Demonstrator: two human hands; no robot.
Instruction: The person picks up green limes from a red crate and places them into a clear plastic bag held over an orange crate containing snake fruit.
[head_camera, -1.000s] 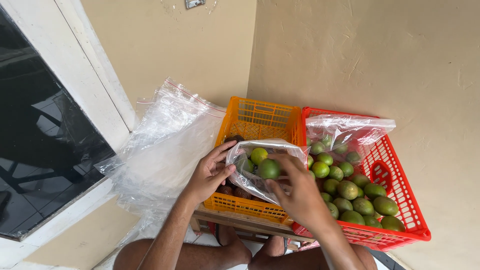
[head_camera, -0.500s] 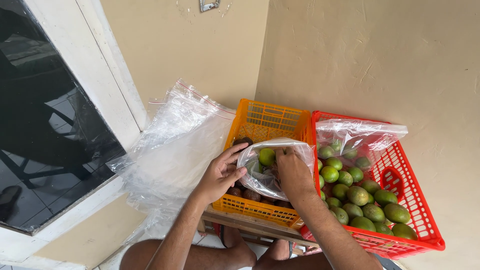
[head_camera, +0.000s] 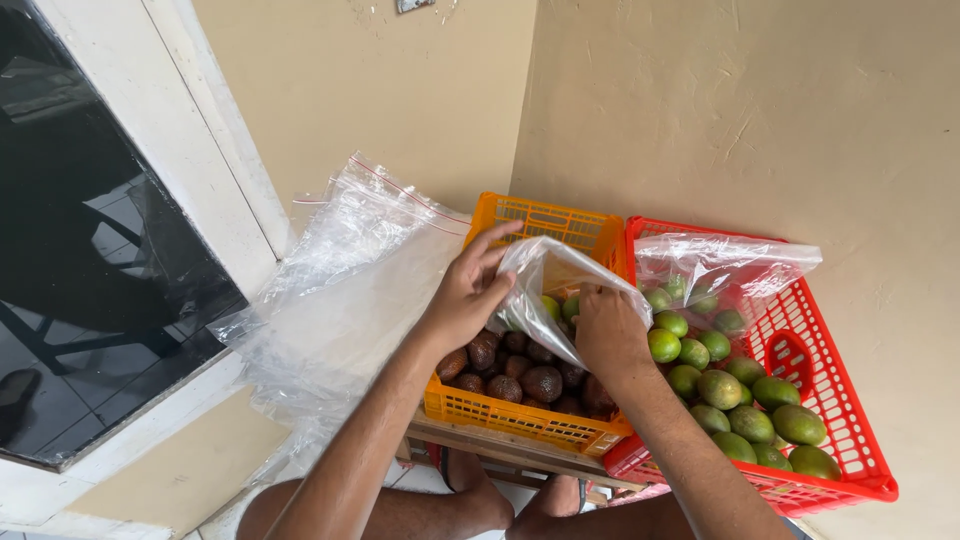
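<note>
A clear plastic bag (head_camera: 545, 290) is held between the two hands above the orange crate (head_camera: 530, 400), so the thing is not away from the hands but directly between them. The left hand (head_camera: 468, 295) is closed on the bag's edge at about 9 o'clock of the bag, with thumb and fingers pinched on the film and the index finger stretched upward. The right hand (head_camera: 608, 330) is closed on the other side, at about 4 o'clock of the bag. Both hands are equally near, as each one is touching the bag. The long axis of the bag runs from 10 o'clock to 4 o'clock, from one hand to the other.

Some green fruits (head_camera: 560, 305) are seen through the film inside the bag. Below it, brown scaly fruits (head_camera: 520, 375) are lying in the orange crate. At 3 o'clock a red crate (head_camera: 850, 420) with green round fruits (head_camera: 750, 400) and a second clear bag (head_camera: 725, 265) is standing, touching the orange one. At 9 o'clock a pile of empty clear bags (head_camera: 340, 290) is leaning on the wall.

The fingertips of the right hand are hidden under the film, so its exact hold cannot be told. How many fruits are in the bag is hard to make out. The surface under the crates is mostly covered.
</note>
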